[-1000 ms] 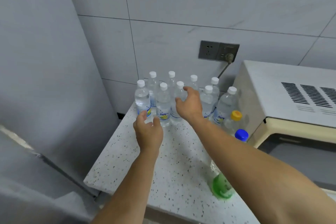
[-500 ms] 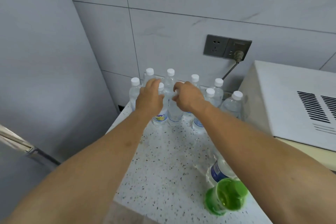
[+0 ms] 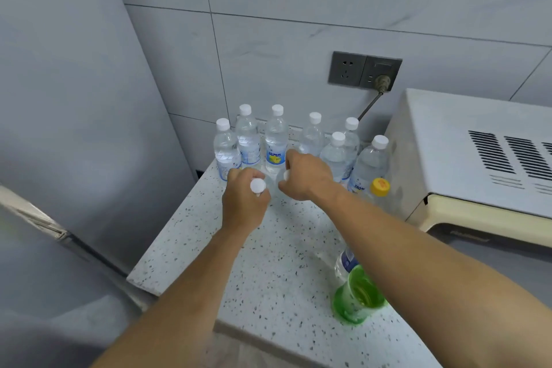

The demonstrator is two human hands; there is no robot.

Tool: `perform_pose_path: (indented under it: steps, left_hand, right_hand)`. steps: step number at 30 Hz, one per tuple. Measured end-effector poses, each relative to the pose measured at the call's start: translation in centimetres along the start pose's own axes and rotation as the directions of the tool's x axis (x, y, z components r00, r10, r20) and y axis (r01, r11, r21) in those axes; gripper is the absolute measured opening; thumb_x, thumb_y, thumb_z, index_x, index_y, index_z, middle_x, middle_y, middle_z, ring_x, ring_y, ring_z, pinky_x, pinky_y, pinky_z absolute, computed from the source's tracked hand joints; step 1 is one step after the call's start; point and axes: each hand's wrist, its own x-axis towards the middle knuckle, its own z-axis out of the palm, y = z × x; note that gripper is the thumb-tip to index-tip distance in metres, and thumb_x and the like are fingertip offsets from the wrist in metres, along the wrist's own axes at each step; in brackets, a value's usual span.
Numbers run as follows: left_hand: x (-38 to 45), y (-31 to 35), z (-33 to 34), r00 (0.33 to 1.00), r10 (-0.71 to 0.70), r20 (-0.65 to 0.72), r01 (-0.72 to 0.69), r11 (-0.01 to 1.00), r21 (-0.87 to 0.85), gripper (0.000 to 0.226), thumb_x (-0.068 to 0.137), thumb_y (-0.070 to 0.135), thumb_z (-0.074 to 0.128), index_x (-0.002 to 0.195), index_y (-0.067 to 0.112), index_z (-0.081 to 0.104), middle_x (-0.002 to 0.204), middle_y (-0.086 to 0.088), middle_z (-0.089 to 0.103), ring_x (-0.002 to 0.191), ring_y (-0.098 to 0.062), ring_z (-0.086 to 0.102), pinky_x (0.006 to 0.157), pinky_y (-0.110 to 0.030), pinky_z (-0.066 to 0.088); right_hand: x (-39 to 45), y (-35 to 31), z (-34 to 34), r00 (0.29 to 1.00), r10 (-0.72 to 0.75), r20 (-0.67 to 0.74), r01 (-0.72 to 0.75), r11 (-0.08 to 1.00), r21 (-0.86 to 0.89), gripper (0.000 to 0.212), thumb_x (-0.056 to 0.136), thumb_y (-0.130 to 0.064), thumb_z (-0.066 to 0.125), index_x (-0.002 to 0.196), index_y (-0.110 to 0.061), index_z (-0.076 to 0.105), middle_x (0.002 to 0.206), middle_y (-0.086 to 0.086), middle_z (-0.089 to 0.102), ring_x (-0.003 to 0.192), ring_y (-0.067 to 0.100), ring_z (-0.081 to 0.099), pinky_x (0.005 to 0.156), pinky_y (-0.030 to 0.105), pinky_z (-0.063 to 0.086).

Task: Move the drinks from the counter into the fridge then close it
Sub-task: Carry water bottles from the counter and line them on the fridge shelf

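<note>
Head view: seven water bottles (image 3: 276, 140) standing, perhaps two gripped.

cream microwave (image 3: 466, 158) (vented top) beside a grey wall socket (image 3: 364, 70).

Home kitchen: fridge (image 3: 59, 128), microwave (image 3: 478, 158), counter (image 3: 268, 263).
</note>
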Motion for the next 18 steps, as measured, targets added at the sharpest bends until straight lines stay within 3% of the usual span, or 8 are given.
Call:
perform_pose_path:
  steps: [3, 5, 8, 12, 15, 18]
  left_hand:
    - [-2.0, -0.5, -1.6, 0.999, -0.03, -0.034, 0.029, 0.999, -0.025, 0.025, 0.076, 0.006, 0.071, 0.099, 0.015, 0.065, 0.101, -0.001, 0.052, 0.08, -0.017, 0.055, 0.062, -0.015, 0.04]
    - [-2.5, -0.4, -3.1, 0.998, -0.036, -0.047, 0.034, 0.999, -0.028, 0.027, 0.076, 0.009, 0.074, 0.1, 0.016, 0.067, 0.101, -0.002, 0.056, 0.083, -0.015, 0.056, 0.063, -0.012, 0.037]
    - [-2.7, 0.0, -5.2, 0.999, -0.054, 0.01, 0.054, 0.999, -0.009, 0.028, 0.076, 0.013, 0.075, 0.102, 0.02, 0.069, 0.101, 0.0, 0.06, 0.086, -0.016, 0.057, 0.063, -0.015, 0.036]
    - [-4.1, -0.1, -6.6, 0.995, -0.038, 0.097, 0.037, 0.999, 0.012, 0.029, 0.077, 0.015, 0.075, 0.104, 0.025, 0.068, 0.103, 0.003, 0.065, 0.086, -0.016, 0.06, 0.067, -0.022, 0.042]
    - [-5.5, -0.8, -6.3, 0.998, 0.014, 0.053, -0.015, 1.0, 0.009, 0.032, 0.079, 0.022, 0.077, 0.109, 0.027, 0.067, 0.104, 0.005, 0.063, 0.085, -0.015, 0.057, 0.071, -0.025, 0.044]
    - [-6.5, -2.3, -5.1, 0.999, -0.025, 0.025, 0.026, 0.998, -0.058, 0.038, 0.08, 0.036, 0.077, 0.114, 0.026, 0.062, 0.108, 0.011, 0.056, 0.1, -0.011, 0.048, 0.082, -0.028, 0.042]
  right_hand:
    - [-1.7, -0.1, 0.9, 0.996, 0.012, -0.086, 0.003, 0.985, 0.172, 0.027, 0.077, -0.033, 0.064, 0.087, -0.023, 0.041, 0.08, -0.003, 0.056, 0.073, 0.021, 0.054, 0.053, 0.029, 0.034]
    - [-2.8, -0.3, 0.7, 0.99, 0.037, -0.136, 0.002, 0.961, 0.275, 0.027, 0.074, -0.034, 0.066, 0.077, -0.026, 0.04, 0.072, -0.009, 0.053, 0.066, 0.015, 0.051, 0.051, 0.028, 0.032]
    - [-4.6, -0.4, 0.5, 0.989, 0.059, -0.137, -0.005, 0.931, 0.364, 0.029, 0.071, -0.035, 0.071, 0.071, -0.027, 0.042, 0.067, -0.01, 0.052, 0.06, 0.005, 0.048, 0.048, 0.026, 0.031]
    - [-8.0, -0.6, 2.1, 0.988, 0.08, -0.135, -0.015, 0.905, 0.424, 0.025, 0.071, -0.036, 0.071, 0.073, -0.025, 0.049, 0.067, -0.008, 0.057, 0.062, 0.011, 0.052, 0.05, 0.027, 0.039]
    - [-10.4, -0.8, 3.6, 0.961, 0.109, -0.253, 0.038, 0.856, 0.515, 0.025, 0.073, -0.035, 0.073, 0.075, -0.024, 0.05, 0.063, -0.005, 0.058, 0.061, 0.015, 0.053, 0.053, 0.03, 0.043]
    - [-12.1, -0.7, 5.5, 0.907, 0.114, -0.405, 0.131, 0.838, 0.529, 0.03, 0.076, -0.034, 0.078, 0.078, -0.02, 0.052, 0.072, -0.003, 0.054, 0.069, 0.018, 0.048, 0.059, 0.03, 0.037]
